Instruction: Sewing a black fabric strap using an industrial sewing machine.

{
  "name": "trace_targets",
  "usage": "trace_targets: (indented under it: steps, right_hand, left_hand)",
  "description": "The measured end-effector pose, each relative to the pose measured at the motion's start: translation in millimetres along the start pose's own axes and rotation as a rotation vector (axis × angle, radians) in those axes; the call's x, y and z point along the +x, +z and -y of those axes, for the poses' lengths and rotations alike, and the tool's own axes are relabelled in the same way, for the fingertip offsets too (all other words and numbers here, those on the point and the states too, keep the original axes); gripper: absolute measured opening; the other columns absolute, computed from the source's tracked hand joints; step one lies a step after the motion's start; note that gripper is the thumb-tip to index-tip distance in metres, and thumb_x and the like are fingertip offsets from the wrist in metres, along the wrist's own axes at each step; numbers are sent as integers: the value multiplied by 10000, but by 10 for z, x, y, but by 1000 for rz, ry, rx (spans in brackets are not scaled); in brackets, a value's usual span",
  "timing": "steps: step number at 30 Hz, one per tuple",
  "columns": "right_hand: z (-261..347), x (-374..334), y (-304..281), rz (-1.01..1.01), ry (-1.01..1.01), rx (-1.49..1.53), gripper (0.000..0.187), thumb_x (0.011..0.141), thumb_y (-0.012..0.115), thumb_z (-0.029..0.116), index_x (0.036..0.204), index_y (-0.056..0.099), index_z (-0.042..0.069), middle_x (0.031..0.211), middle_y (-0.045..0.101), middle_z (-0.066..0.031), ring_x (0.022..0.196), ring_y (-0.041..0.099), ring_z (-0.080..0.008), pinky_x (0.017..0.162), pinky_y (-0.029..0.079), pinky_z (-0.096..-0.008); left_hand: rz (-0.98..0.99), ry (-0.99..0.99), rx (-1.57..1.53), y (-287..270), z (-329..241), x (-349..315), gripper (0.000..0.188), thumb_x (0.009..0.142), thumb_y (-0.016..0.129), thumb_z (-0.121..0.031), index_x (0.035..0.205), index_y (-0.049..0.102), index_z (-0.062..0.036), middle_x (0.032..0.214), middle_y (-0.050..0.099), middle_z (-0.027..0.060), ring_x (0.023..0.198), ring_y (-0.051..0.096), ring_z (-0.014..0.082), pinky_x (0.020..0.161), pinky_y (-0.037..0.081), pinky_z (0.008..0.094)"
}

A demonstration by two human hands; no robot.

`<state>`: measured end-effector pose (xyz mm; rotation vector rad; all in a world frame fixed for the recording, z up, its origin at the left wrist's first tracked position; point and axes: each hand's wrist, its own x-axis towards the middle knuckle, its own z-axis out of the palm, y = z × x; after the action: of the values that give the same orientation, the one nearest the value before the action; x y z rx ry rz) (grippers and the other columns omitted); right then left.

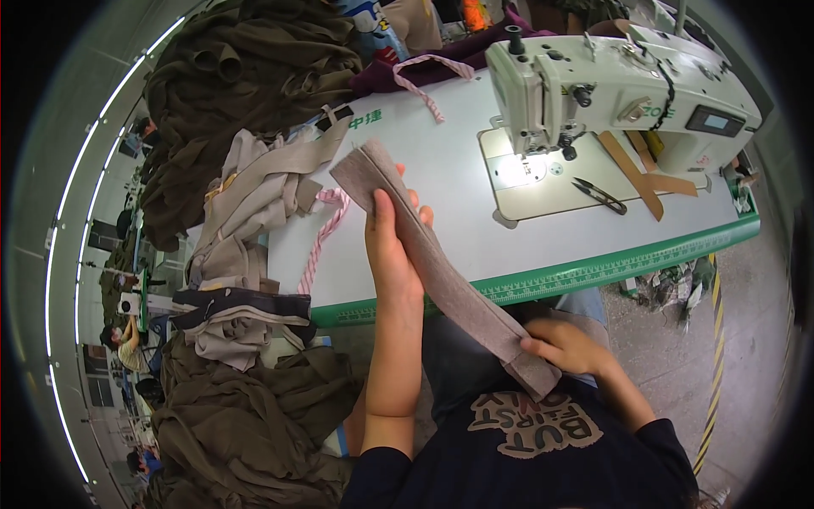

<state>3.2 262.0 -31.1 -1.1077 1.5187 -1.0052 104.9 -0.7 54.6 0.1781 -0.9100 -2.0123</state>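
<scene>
Holds a long, folded grey-brown fabric strip (445,280) slantwise in front of the green near edge of the white bench (458,170), upper end over the bench top and lower end against the dark shirt (475,475) in view. Pinches the upper part in the left hand (397,242), thumb on the near face and fingers curled around the far side. Pinches it near the lower end in the right hand (564,343), thumb on top, with a short tail past the grip.

Has a white sewing machine (627,102) at the right of the bench, lamp lit over the needle plate, with dark thread snips (600,196) lying near tan strips (636,178). Has, at the left, a pink-and-white striped cord (320,242), crumpled grey cloth pieces (263,182) and a large olive cloth heap (254,76).
</scene>
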Motion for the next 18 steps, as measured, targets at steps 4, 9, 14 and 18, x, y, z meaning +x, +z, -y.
trace_targets:
  steps: [4, 9, 14, 18]
  right_hand:
    - [525, 228, -157, -350, -195, -16, 269, 982, 610, 171, 1194, 644, 9, 1133, 663, -110, 1017, 645, -222, 874, 502, -317]
    - [1167, 635, -227, -716, -588, 166, 187, 930, 678, 72, 1107, 659, 12, 1067, 655, -80, 992, 635, -163, 832, 512, -299]
    - [1222, 747, -280, -723, -614, 186, 175, 903, 719, 73, 1053, 663, -1, 1008, 656, -67, 943, 632, -146, 792, 516, -276]
    - [1174, 768, -282, -753, -646, 162, 168, 879, 744, 62, 1004, 664, -16, 962, 659, -64, 877, 631, -139, 763, 519, -263]
  left_hand:
    - [-16, -75, 217, 125, 237, -282, 351, 1029, 600, -270, 1279, 598, -24, 1206, 602, 2, 914, 557, 71, 789, 463, 253]
    - [18, 33, 479, 276, 473, -522, 213, 984, 667, -148, 1146, 670, -9, 1096, 611, -10, 915, 555, 58, 815, 445, 229]
    - [64, 78, 683, 297, 485, -563, 176, 953, 698, -87, 1107, 670, -5, 1075, 590, -5, 960, 561, 69, 836, 441, 225]
    - [84, 86, 694, 433, 432, -542, 191, 951, 695, -74, 1120, 648, -1, 1104, 577, 12, 980, 564, 82, 862, 447, 231]
